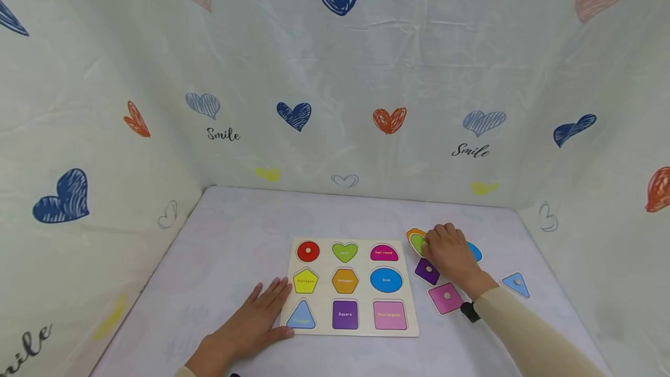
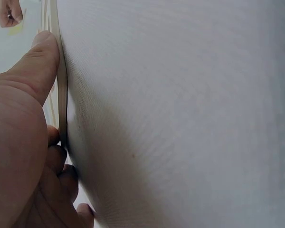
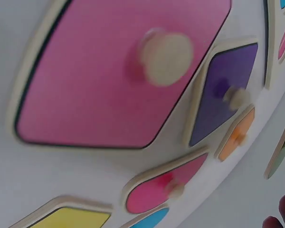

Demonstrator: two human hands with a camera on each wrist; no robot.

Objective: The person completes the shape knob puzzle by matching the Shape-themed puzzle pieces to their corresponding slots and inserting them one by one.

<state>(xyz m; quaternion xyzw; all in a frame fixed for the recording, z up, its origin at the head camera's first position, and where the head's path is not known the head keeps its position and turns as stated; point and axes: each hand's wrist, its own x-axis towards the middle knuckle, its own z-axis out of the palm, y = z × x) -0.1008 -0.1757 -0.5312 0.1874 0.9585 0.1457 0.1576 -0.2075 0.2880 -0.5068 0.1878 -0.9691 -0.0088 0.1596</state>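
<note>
My left hand (image 1: 256,316) lies with straight fingers at the left edge of the wooden shape puzzle board (image 1: 360,324); in the left wrist view its thumb (image 2: 42,61) rests along the board's edge. A knobbed red circle (image 1: 308,251) sits in the top left recess, while the other recesses show printed shapes and words. To the right of the board, my right hand (image 1: 452,255) pinches a green puzzle piece (image 1: 417,243), tilted up and partly hidden by the fingers. In the right wrist view, that piece is raised above the table.
Around the right hand lie an orange piece (image 1: 414,232), a purple square (image 1: 427,271), a pink rectangle (image 1: 446,298), a blue oval (image 1: 475,251) and a blue triangle (image 1: 516,284). Magenta (image 3: 164,185) and yellow (image 3: 71,219) pieces show in the right wrist view. Heart-printed curtains enclose the table.
</note>
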